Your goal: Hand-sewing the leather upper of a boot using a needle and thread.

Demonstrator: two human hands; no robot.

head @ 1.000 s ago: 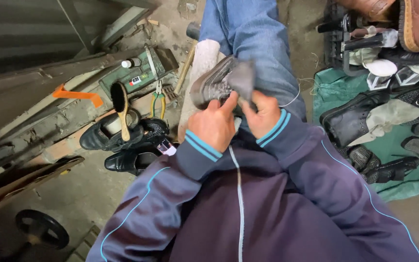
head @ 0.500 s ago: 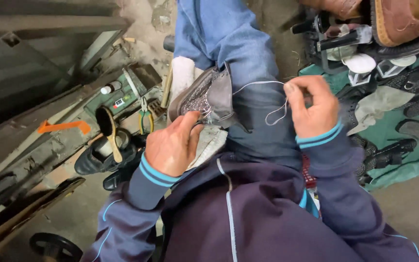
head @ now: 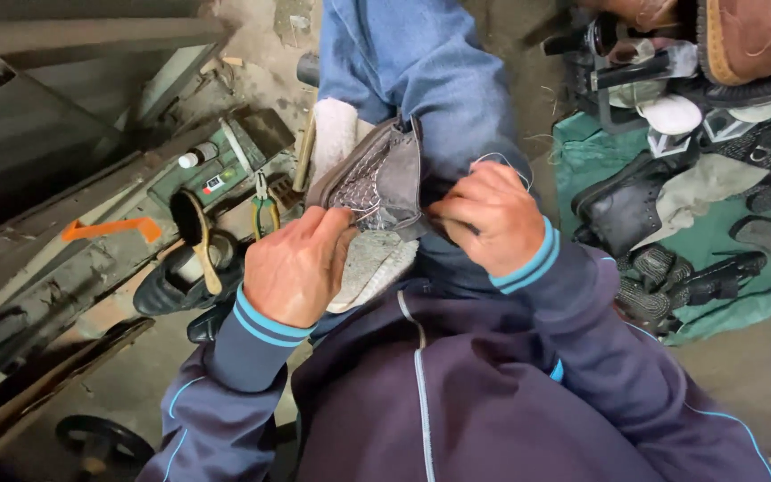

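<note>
A grey shoe [head: 384, 178] rests sole-up on my knee, over a whitish cloth [head: 369, 266]. My left hand [head: 294, 264] grips the shoe's near edge from the left. My right hand [head: 485, 217] is closed at the shoe's right side, pinching a thin white thread [head: 495, 159] that loops over its knuckles. Whether a needle is between the fingers cannot be seen. Both sleeves are dark blue with light blue cuffs.
Black shoes [head: 171, 281] lie on the ground at left with a wooden-handled brush [head: 196, 228], pliers [head: 264, 211] and a small bottle [head: 196, 157]. More dark shoes [head: 628, 207] sit on a green cloth [head: 725, 250] at right. A brown boot on a stand [head: 742, 45] is top right.
My right hand, which had pulled the thread out to the right, has come back in against the shoe. My left hand keeps its grip on the shoe.
</note>
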